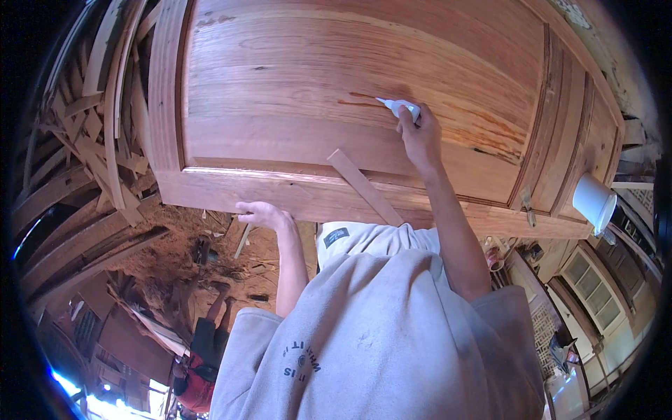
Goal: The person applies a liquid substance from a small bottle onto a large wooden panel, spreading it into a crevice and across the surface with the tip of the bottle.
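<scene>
A wooden panelled door (294,133) lies in front of me, with dark wet-looking streaks (360,100) near its middle. My right hand (423,138) is closed around a small white squeeze bottle (404,108), whose pointed nozzle is aimed left at the streaks. It cannot be told whether the tip touches the wood. My left hand (264,215) is at the door's near edge, fingers stretched to the left and holding nothing. Between the two hands, a thin flat wood strip (364,185) lies slanted across the door's near frame.
A white bucket (595,199) and a brush (528,208) are at the door's right end. Scrap boards (105,140) pile up on the left. Sawdust (189,241) covers the ground below. Another person in red (197,385) is behind at lower left.
</scene>
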Tool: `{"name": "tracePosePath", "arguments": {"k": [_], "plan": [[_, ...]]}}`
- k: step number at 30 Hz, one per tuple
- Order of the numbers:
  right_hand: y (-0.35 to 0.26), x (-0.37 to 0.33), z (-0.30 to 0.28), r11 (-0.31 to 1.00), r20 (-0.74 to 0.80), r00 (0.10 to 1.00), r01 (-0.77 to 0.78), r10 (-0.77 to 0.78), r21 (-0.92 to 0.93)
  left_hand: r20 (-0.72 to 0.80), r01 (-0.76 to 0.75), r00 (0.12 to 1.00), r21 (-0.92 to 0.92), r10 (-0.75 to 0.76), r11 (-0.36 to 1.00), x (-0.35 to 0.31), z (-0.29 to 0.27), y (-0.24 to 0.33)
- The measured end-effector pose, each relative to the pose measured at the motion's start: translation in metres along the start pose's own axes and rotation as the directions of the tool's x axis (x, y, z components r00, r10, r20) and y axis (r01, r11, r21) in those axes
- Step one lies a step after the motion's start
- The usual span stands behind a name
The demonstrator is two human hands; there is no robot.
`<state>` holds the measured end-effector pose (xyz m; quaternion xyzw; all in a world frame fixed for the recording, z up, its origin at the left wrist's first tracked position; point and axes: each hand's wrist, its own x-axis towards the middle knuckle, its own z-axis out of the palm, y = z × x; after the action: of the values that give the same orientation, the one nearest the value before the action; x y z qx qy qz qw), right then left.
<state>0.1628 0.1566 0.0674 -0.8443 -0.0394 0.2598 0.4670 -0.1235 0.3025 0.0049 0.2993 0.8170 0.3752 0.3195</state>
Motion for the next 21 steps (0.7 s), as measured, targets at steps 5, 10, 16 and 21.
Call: {"name": "tracePosePath", "arguments": {"k": [5, 10, 16, 21], "plan": [[0.013, 0.003, -0.012, 0.998, -0.008, 0.999, -0.035, 0.035, -0.061, 0.016, 0.026, 1.0, 0.034, -0.027, 0.999, -0.008, 0.001, 0.008], [0.021, 0.005, -0.019, 0.998, -0.012, 1.0, -0.025, 0.024, -0.051, 0.009, 0.059, 0.998, 0.042, -0.06, 0.997, -0.007, 0.0, 0.009], [0.022, 0.003, -0.029, 0.997, -0.042, 0.997, -0.06, 0.058, -0.051, 0.012, 0.035, 0.999, 0.04, -0.035, 0.999, -0.003, -0.001, 0.005], [0.029, 0.003, -0.04, 0.992, -0.065, 0.995, -0.081, 0.075, -0.096, 0.047, 0.018, 0.999, -0.026, -0.017, 1.0, -0.004, -0.001, 0.005]]}}
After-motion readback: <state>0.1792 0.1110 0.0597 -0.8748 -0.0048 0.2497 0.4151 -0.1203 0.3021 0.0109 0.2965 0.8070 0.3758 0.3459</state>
